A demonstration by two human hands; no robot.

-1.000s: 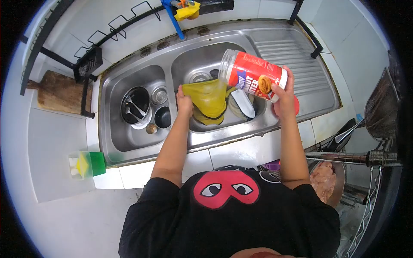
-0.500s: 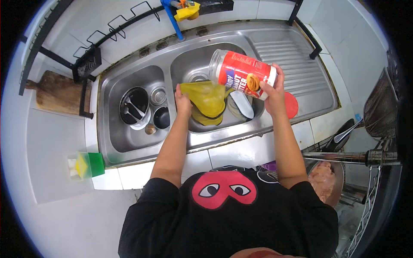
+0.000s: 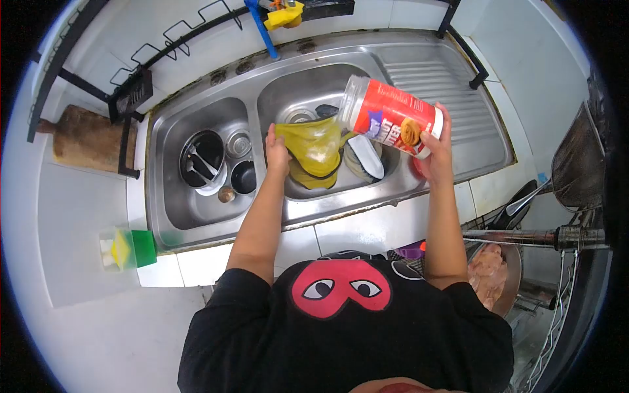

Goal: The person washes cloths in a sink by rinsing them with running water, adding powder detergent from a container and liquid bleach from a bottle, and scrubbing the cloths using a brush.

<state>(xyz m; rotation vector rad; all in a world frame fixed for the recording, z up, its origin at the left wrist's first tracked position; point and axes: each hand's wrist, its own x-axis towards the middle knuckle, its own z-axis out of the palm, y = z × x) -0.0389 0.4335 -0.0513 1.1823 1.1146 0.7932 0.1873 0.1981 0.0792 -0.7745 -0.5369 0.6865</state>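
The jar (image 3: 396,118) is uncapped and tipped over the right basin (image 3: 341,73), its clear mouth at the upper edge of the yellow cloth (image 3: 308,164). A pale patch shows on the cloth, but whether it is powder, suds or glare I cannot tell; how much the jar holds is hidden by its label. The cloth is bunched inside the basin, with no water seen running on it, and the brush (image 3: 368,156) lies just beside it, apart from both hands. A pot (image 3: 208,149) and a small black bowl (image 3: 243,178) sit in the left basin (image 3: 187,213), untouched.

The right hand (image 3: 438,149) is curled around the jar's base end, thumb over the near side. The left hand (image 3: 278,156) is closed on the cloth's left edge, most of its fingertips out of sight.
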